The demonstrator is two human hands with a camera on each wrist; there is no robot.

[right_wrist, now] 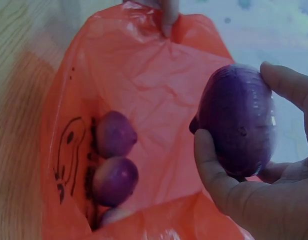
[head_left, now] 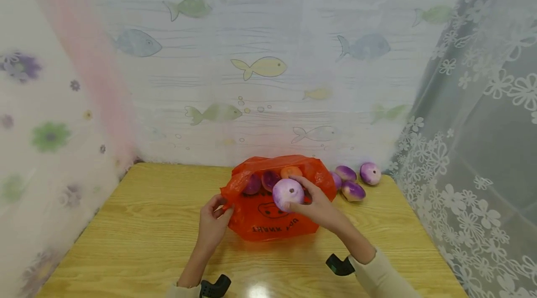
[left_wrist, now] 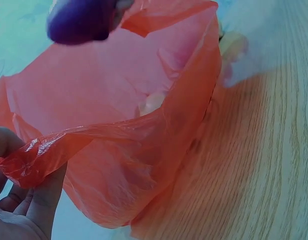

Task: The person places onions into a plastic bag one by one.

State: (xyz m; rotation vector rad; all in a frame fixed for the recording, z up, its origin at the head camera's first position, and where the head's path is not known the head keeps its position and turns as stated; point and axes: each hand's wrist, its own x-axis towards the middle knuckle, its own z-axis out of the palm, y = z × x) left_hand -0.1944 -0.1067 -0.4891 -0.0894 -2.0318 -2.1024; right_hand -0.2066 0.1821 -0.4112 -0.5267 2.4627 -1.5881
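Here, right hand (head_left: 320, 205) in wide curl around purple-white vegetable (head_left: 284, 195).

White glare on the tabletop (head_left: 268, 263)

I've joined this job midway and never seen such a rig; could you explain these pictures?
No machine here: a person works with bare hands, the left grip and right grip. The head picture looks forward and down from a camera worn on the head; the others come from the wrist cameras. On the wooden table sits a red bag with at least two purple onion-like vegetables inside; four more lie beside it. The left grip pinches the bag's edge; the right grip holds another vegetable at the bag's open mouth.
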